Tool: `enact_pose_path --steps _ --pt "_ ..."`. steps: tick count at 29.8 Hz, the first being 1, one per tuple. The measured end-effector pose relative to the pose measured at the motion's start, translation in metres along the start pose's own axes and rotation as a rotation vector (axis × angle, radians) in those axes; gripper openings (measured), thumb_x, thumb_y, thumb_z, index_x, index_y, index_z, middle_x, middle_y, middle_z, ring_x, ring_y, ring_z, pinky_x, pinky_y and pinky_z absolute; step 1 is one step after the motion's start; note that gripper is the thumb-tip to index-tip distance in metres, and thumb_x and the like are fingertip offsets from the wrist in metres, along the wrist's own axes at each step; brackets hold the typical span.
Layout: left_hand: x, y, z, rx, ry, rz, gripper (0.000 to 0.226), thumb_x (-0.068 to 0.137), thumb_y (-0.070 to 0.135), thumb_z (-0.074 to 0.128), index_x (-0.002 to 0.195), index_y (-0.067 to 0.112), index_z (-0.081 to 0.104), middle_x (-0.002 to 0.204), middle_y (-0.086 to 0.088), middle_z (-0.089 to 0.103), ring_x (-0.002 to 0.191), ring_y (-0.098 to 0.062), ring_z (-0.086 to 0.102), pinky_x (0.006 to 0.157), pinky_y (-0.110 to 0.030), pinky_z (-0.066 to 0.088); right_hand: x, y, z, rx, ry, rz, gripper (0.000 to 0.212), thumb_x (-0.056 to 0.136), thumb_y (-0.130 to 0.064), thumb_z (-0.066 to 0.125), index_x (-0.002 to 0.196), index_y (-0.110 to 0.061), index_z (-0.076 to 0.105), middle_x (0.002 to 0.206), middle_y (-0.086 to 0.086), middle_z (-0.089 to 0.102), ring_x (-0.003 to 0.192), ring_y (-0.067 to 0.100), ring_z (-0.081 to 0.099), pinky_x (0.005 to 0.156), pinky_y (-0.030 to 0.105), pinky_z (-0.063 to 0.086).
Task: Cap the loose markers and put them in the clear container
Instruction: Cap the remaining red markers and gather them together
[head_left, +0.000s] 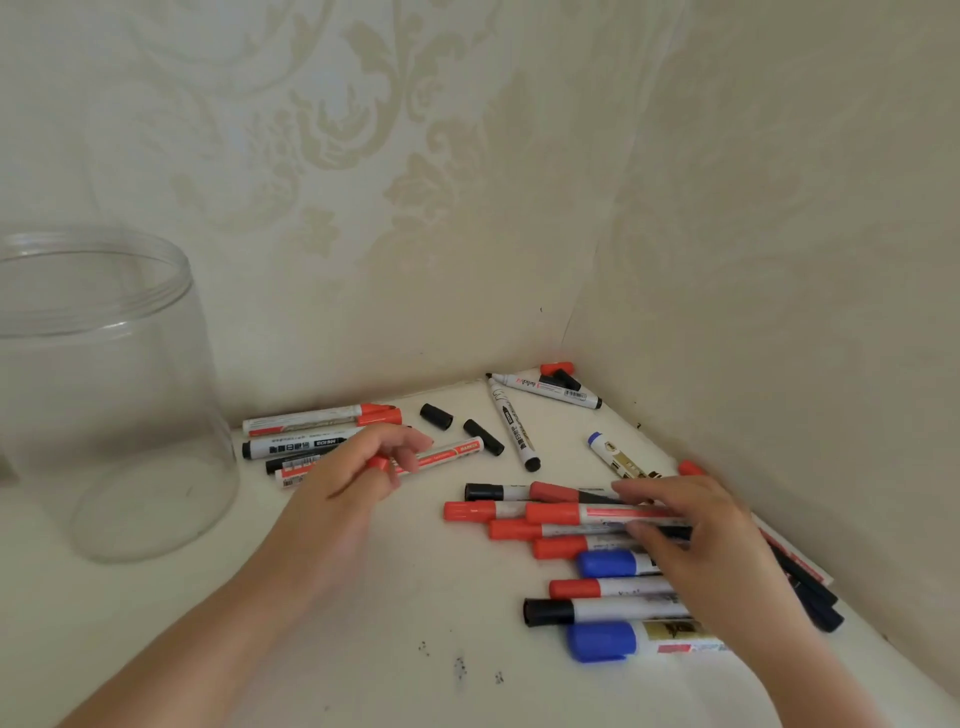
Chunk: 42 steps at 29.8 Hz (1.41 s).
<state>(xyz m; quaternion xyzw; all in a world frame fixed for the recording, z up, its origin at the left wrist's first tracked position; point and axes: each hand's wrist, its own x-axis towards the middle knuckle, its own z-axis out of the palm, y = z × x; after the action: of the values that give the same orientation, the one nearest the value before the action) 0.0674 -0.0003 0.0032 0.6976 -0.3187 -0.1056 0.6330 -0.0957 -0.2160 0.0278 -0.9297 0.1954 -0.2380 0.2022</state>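
Two hands work over the white counter (363, 649): the left hand (358, 483) grips a red-capped white marker (447, 452), while the right hand (696, 540) rests open-fingered on the pile of capped markers (571, 551). Far left stands the empty clear plastic container (104, 389); loose black caps (435, 416) lie near uncapped markers (514, 426).

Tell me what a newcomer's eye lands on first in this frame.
The heap of red, blue and black capped markers at lower right, under the right hand. Next, the big empty clear container at far left, and the left hand gripping a red marker mid-table.
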Motion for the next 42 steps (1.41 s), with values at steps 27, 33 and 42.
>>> enact_pose_path --steps 27,33,42 --pt "-0.006 -0.012 0.001 0.471 -0.333 0.136 0.036 0.069 0.025 0.076 0.062 0.039 0.043 0.079 0.014 0.050 0.074 0.003 0.050 0.065 -0.008 0.040 0.055 -0.078 0.069 -0.164 -0.235 -0.350 0.031 0.085 -0.019 0.055 0.114 -0.028 0.061 0.110 -0.006 0.060 0.105 0.016 0.048 0.090 0.027 0.037" --pt "-0.006 -0.015 0.000 0.408 -0.354 0.148 0.025 0.066 0.001 0.057 0.067 0.026 0.052 0.081 0.013 0.051 0.068 -0.002 0.052 0.063 -0.010 0.040 0.073 -0.085 0.100 -0.518 -0.222 -0.402 0.032 0.085 -0.018 0.049 0.116 -0.025 0.055 0.113 -0.003 0.061 0.107 0.021 0.048 0.087 0.031 0.031" --pt "-0.009 -0.003 0.003 0.291 -0.223 0.137 0.010 0.085 0.023 0.063 0.085 0.030 0.056 0.076 0.019 0.059 0.066 0.009 0.055 0.062 -0.006 0.037 0.058 -0.082 0.055 -0.139 0.029 -0.163 0.013 0.087 -0.019 0.057 0.098 -0.020 0.063 0.086 0.000 0.066 0.082 0.023 0.058 0.072 0.035 0.043"
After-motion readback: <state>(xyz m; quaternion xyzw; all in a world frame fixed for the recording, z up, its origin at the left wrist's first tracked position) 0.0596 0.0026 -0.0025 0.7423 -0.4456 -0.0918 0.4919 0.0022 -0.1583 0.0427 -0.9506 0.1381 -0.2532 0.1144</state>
